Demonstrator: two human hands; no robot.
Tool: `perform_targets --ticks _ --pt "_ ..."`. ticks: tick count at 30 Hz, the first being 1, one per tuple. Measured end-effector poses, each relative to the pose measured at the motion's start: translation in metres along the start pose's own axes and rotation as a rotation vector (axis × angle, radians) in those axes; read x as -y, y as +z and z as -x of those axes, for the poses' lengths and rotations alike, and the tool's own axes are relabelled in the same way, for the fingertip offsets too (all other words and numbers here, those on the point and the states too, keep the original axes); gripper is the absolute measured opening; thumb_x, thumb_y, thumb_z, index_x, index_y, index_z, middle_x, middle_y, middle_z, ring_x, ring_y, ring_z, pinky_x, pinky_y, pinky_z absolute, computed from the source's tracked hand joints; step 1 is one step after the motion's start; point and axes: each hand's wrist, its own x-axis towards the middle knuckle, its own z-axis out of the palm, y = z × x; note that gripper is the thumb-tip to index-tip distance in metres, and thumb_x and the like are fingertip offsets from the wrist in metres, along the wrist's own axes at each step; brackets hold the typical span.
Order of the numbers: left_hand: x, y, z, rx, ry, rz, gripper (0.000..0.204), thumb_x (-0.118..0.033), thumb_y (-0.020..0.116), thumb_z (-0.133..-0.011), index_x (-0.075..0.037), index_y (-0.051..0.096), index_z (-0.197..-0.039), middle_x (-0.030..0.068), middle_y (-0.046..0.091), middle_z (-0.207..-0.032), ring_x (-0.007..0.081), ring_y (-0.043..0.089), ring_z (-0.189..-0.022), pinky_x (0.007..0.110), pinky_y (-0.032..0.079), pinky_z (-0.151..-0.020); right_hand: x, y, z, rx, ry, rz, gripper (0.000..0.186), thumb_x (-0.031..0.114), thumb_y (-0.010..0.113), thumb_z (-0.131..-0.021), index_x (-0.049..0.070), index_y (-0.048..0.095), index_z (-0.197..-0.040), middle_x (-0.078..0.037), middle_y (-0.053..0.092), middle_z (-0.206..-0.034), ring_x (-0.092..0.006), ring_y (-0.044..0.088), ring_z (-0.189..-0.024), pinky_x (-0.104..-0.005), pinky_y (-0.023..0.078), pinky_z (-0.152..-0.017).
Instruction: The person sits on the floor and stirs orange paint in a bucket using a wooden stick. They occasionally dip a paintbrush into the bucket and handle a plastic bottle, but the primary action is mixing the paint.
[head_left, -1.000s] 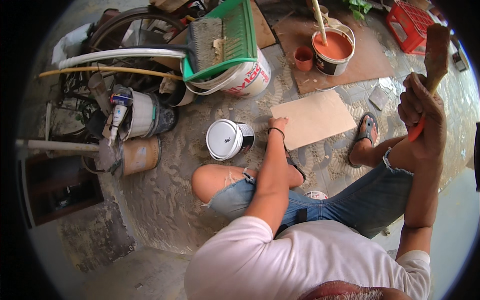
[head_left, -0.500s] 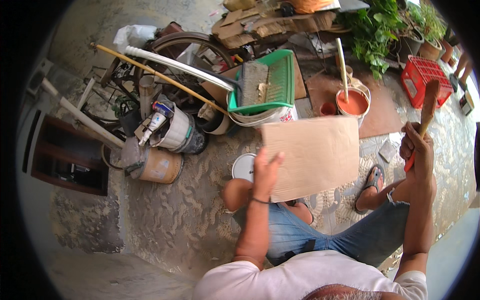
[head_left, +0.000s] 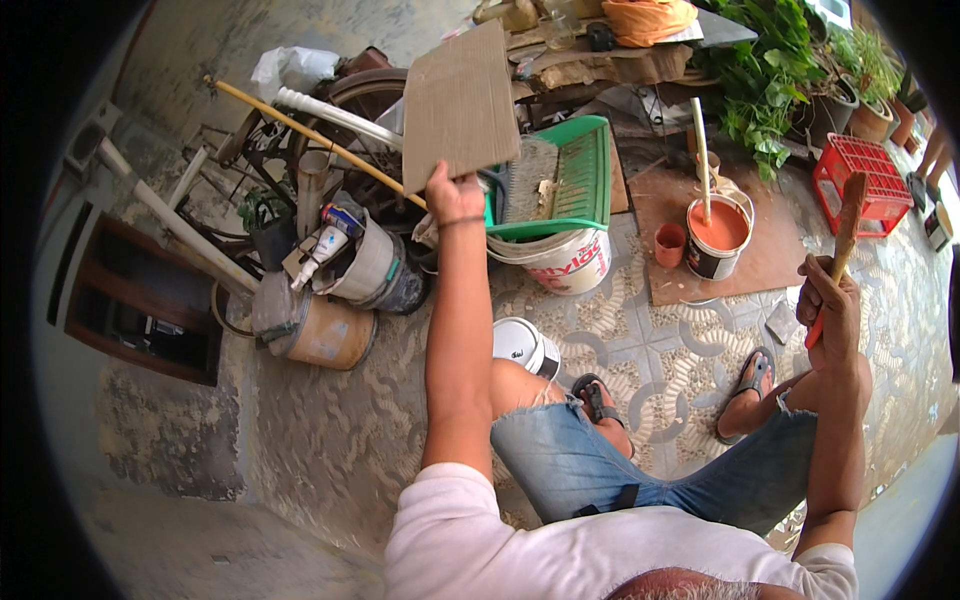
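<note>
My left hand (head_left: 452,188) grips the lower edge of a flat brown cardboard sheet (head_left: 458,95), held out ahead over the clutter near the green dustpan (head_left: 575,170). My right hand (head_left: 830,305), at the right, is closed around a stained paintbrush (head_left: 850,215) with an orange handle, held upright. A bucket of orange paint (head_left: 728,232) with a pale stick in it stands on a brown board (head_left: 675,285), beside a small red cup (head_left: 668,245). A lidded white pail (head_left: 515,340) stands just past my left knee.
A bicycle wheel (head_left: 355,92), poles, buckets (head_left: 330,340) and wood scraps (head_left: 630,65) crowd the back and left. Potted plants (head_left: 760,90) and a red crate (head_left: 860,190) are at the back right, with another person's legs (head_left: 928,160) beyond. A loose tile (head_left: 783,322) lies on the floor.
My left hand has lifted the cardboard from the floor and carried it forward, up and leftward over the clutter. My right hand has shifted slightly, still holding the brush. The camera's view has moved.
</note>
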Motion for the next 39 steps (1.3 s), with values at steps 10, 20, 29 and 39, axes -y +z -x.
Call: perform_targets --ticks 10,20,29,39 --pt "0.071 0.040 -0.167 0.243 -0.063 -0.220 0.059 -0.031 0.059 -0.106 -0.001 0.037 -0.151 0.0245 0.048 -0.145 0.0422 0.048 -0.137 0.065 0.047 -0.110 -0.006 0.010 0.001 -0.006 0.045 0.005 0.022 0.021 0.072 -0.098 0.002 0.062 -0.097 0.007 0.040 -0.066 -0.0036 0.036 -0.052 -0.0223 0.027 -0.047" --pt "0.016 0.029 -0.055 0.291 -0.361 -0.511 0.061 -0.035 0.051 -0.108 0.010 0.040 -0.148 0.0311 0.040 -0.157 0.0431 0.036 -0.148 0.063 0.033 -0.120 0.018 -0.014 0.011 -0.105 -0.121 0.112 0.025 0.026 0.068 -0.102 0.001 0.064 -0.103 0.008 0.039 -0.064 -0.0031 0.037 -0.051 -0.0213 0.028 -0.047" --pt "-0.103 -0.194 0.281 0.168 0.794 -1.692 0.042 -0.034 0.052 -0.108 0.005 0.062 -0.122 0.0118 0.064 -0.097 0.0139 0.046 -0.064 0.031 0.040 -0.054 0.087 -0.123 0.054 -0.077 -0.244 0.081 0.016 0.019 0.068 -0.101 0.006 0.059 -0.105 0.005 0.048 -0.067 -0.0038 0.044 -0.049 -0.0197 0.036 -0.041" --pt "-0.094 -0.306 0.446 0.064 -0.064 -1.866 0.041 -0.034 0.053 -0.108 0.004 0.062 -0.120 0.0108 0.062 -0.094 0.0136 0.046 -0.064 0.030 0.040 -0.054 -0.139 -0.321 0.161 -0.586 0.165 0.315 0.036 0.033 0.081 -0.088 0.000 0.073 -0.101 0.004 0.049 -0.060 -0.0060 0.041 -0.044 -0.0272 0.029 -0.041"
